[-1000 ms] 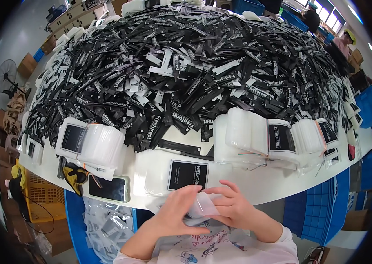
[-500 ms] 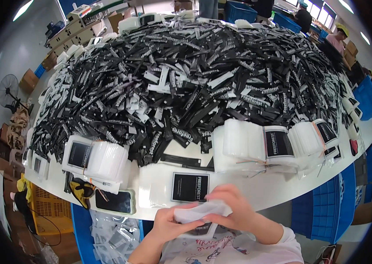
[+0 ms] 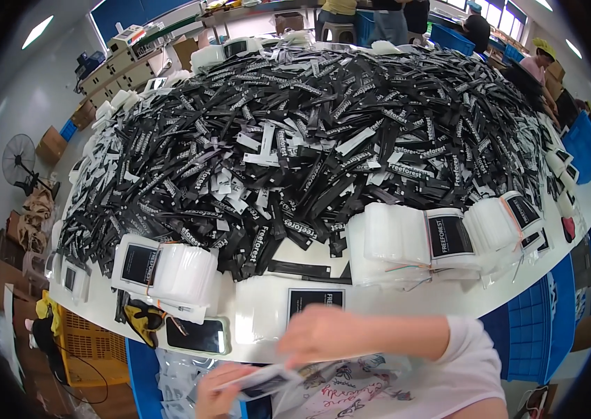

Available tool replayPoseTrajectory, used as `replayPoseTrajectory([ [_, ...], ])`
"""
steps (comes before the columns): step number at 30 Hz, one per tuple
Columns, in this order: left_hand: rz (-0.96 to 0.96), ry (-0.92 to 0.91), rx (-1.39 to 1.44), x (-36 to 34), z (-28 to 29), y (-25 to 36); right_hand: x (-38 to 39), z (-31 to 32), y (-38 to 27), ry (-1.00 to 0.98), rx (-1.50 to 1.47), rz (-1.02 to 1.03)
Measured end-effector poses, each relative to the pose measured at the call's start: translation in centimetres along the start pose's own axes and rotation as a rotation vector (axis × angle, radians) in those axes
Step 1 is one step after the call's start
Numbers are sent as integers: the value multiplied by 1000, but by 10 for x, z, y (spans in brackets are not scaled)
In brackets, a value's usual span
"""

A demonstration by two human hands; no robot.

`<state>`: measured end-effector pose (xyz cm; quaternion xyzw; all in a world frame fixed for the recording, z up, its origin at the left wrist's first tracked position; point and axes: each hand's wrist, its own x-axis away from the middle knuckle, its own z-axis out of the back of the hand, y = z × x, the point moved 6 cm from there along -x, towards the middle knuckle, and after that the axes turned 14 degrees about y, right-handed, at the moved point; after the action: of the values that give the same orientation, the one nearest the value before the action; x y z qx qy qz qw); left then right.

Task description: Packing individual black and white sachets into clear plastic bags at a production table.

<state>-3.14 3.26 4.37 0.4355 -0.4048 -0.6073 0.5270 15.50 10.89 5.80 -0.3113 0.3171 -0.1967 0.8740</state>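
Note:
Low in front of my body, my left hand (image 3: 217,392) grips a white plastic bag (image 3: 267,386) that bears a black panel. My right hand (image 3: 330,334) is closed at the bag's upper right end, smeared a little by motion, with its fingertips partly hidden. Just beyond the hands, a stack of flat white bags (image 3: 260,307) lies at the table's near edge, and my right hand covers part of its black panel. A huge heap of slim black printed sachets (image 3: 309,140) fills the table behind it.
Banded bundles of bags stand left (image 3: 187,272) and right (image 3: 393,237) of the stack. A phone (image 3: 196,335) and a yellow-black tool (image 3: 143,321) lie at the near left edge. Below is a blue bin (image 3: 143,370) of clear bags; blue crates (image 3: 529,328) stand right. People work beyond.
Both hands have moved down and leftward with the bag, my left hand farthest. The bag, bunched between both hands before, is now stretched out lower, its black panel showing. The view has shifted slightly.

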Motion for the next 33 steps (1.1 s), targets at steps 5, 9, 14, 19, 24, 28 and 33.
replayPoseTrajectory([
  [5,368,-11,-529,40,74,-31,-46,88,133,9,1027,-266],
  [9,578,44,-416,70,76,-74,-39,88,170,-159,1191,-173],
  [14,497,-9,-308,63,68,-68,-83,122,141,184,849,44],
  [19,317,-285,178,14,-3,-34,-143,139,182,525,718,-370],
  [24,-6,-268,160,3,-8,27,-173,100,243,231,935,-474],
  [28,414,-360,201,34,-24,-51,-190,96,230,301,826,-333],
  [33,429,-284,291,3,-53,-46,-163,135,136,656,467,-211],
])
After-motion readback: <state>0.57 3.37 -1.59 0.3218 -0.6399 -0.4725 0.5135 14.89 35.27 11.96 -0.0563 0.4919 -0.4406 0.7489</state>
